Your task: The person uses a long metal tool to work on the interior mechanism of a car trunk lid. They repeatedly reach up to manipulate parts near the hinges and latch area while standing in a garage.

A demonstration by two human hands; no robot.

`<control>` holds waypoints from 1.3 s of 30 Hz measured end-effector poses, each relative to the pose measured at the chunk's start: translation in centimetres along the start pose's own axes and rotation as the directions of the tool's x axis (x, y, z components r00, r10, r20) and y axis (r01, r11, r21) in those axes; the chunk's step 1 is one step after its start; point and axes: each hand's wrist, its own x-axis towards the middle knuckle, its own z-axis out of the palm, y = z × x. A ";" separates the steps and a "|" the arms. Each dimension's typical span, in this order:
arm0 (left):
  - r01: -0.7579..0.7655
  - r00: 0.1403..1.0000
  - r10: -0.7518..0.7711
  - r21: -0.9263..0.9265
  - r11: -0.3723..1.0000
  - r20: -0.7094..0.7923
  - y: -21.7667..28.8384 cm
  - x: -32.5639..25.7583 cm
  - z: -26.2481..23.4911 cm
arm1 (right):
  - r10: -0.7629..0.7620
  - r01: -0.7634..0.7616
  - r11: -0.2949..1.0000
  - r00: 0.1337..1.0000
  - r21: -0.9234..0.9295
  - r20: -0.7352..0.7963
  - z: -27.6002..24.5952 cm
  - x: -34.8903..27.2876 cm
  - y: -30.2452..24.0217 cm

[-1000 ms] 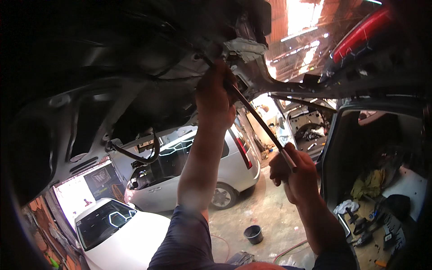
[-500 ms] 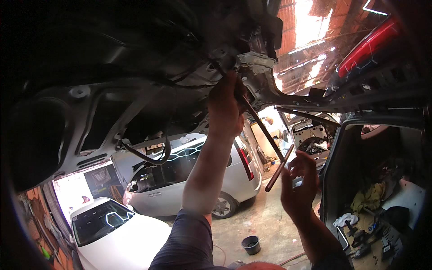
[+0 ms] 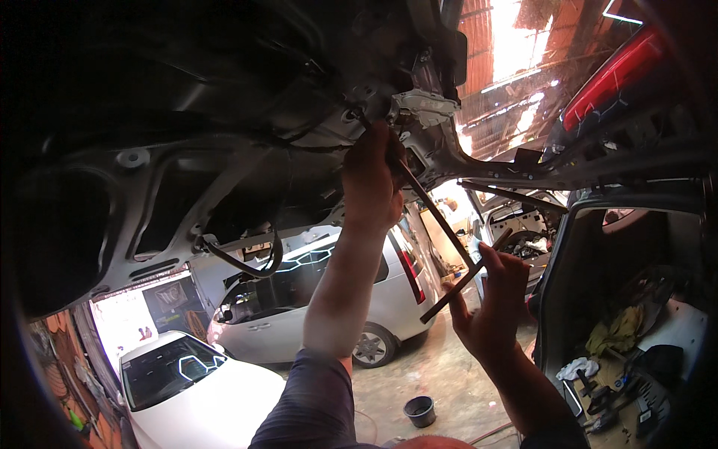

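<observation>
Overhead is the bare inner side of a raised car tailgate [image 3: 213, 202], mostly in shadow. A long thin T-handle rod [image 3: 437, 209] slants from it down to the right. My left hand [image 3: 372, 172] is raised and closed around the rod's upper part, close to a hole in the panel. Whether the tip is inside that hole is too dark to tell. At the lower end, my right hand [image 3: 497, 303] has its fingers and thumb on the crossbar [image 3: 452, 297]. Beside my left hand sits a pale metal latch-like part [image 3: 426, 107].
A silver van [image 3: 359, 292] and a white car [image 3: 194, 382] stand beyond the tailgate. On the floor is a black bucket [image 3: 419, 411]. To the right, the open cargo area holds a yellow cloth [image 3: 617, 329], a white rag [image 3: 577, 369] and tools. A loose cable [image 3: 258, 268] hangs from the panel.
The crossbar has turned, its lower end swinging left and its upper end right. My right hand has shifted its fingers along it. My left hand stays nearly in place.
</observation>
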 end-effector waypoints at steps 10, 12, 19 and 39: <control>0.031 1.000 -0.031 -0.048 0.998 -0.006 0.1 0.7 1.0 | 0.094 -0.666 -0.221 0.713 0.713 0.695 0.4 1.7 1.7; 0.011 1.000 -0.012 -0.005 1.000 -0.021 0.0 0.8 0.5 | 0.155 -0.712 -0.212 0.652 0.669 0.743 0.3 1.7 0.9; 0.008 1.000 -0.008 -0.029 1.000 -0.027 0.5 0.5 0.0 | -0.255 0.262 0.965 0.956 -0.029 0.142 -6.1 -1.6 0.2; 0.040 0.998 -0.041 -0.027 0.999 -0.056 -0.2 0.9 1.5 | -0.080 -0.034 0.928 0.954 0.370 0.287 0.8 5.6 1.5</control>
